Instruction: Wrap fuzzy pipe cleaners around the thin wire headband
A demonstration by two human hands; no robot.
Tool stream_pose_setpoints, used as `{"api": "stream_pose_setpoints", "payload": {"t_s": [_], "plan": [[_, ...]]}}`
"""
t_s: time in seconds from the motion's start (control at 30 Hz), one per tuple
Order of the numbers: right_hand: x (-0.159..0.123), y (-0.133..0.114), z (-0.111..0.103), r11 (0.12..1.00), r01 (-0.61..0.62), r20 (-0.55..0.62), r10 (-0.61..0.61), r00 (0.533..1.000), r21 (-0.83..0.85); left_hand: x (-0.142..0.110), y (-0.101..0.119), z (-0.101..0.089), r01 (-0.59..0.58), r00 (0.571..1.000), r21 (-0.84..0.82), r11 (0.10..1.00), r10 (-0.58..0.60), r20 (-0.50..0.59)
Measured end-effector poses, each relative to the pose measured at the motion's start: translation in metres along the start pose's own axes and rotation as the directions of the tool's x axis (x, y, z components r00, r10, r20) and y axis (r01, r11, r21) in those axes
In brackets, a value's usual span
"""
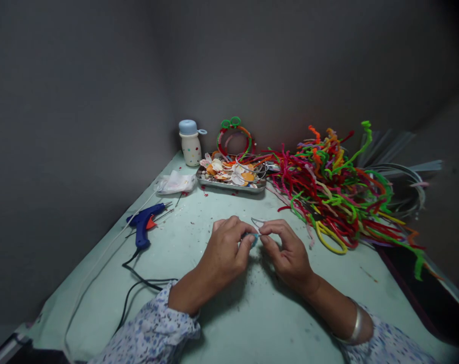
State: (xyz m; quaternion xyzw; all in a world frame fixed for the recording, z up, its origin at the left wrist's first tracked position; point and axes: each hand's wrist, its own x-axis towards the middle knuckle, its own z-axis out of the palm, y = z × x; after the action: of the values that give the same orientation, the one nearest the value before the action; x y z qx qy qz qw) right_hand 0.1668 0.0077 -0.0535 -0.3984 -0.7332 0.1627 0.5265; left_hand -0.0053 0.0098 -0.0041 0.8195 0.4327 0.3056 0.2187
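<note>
Left hand [226, 247]: fingers pinched on small blue piece [255, 240], between the hands over the surface [169, 268]; long axis mostly covered, direction unclear. Then thin grey loop [257, 220], bent end pointing left; right hand [289, 253], fingers narrow, gripping loop.

My left hand [225, 246] and right hand [290, 255] are bare. My left sleeve [148, 328] and right sleeve [394, 345] are white cloth, scattered with small, irregular blotches in 2 tones, blue and lavender. The left cuff [186, 326] is loose and ruffled. Around my right forearm [330, 306], beside the sleeve's edge, I wear 1 smooth, silver-coloured bangle [358, 326].
</note>
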Motion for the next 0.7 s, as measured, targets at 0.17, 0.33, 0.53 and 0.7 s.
{"api": "stream_pose_setpoints", "payload": {"t_s": [0.17, 0.33, 0.53, 0.7], "plan": [[0.0008, -0.0022, -0.0002, 0.998, 0.054, -0.002, -0.054, 0.999, -0.039, 0.0004, 0.0016, -0.0006, 0.035, 0.999, -0.011, 0.999, -0.035, -0.008], [0.0002, -0.0003, 0.0007, 0.978, 0.147, -0.03, -0.153, 0.988, -0.147, 0.0016, 0.0026, -0.0025, 0.076, 0.997, -0.031, 0.997, -0.077, -0.01], [-0.0024, 0.004, 0.0006, 0.939, 0.236, 0.004, -0.242, 0.97, -0.25, 0.0005, 0.0037, -0.0032, 0.09, 0.996, -0.145, 0.985, -0.089, 0.011], [-0.0028, 0.0049, -0.0003, 0.944, 0.228, 0.004, -0.234, 0.972, -0.24, 0.0003, 0.0031, -0.0024, 0.093, 0.996, -0.2, 0.975, -0.091, 0.022]]}}
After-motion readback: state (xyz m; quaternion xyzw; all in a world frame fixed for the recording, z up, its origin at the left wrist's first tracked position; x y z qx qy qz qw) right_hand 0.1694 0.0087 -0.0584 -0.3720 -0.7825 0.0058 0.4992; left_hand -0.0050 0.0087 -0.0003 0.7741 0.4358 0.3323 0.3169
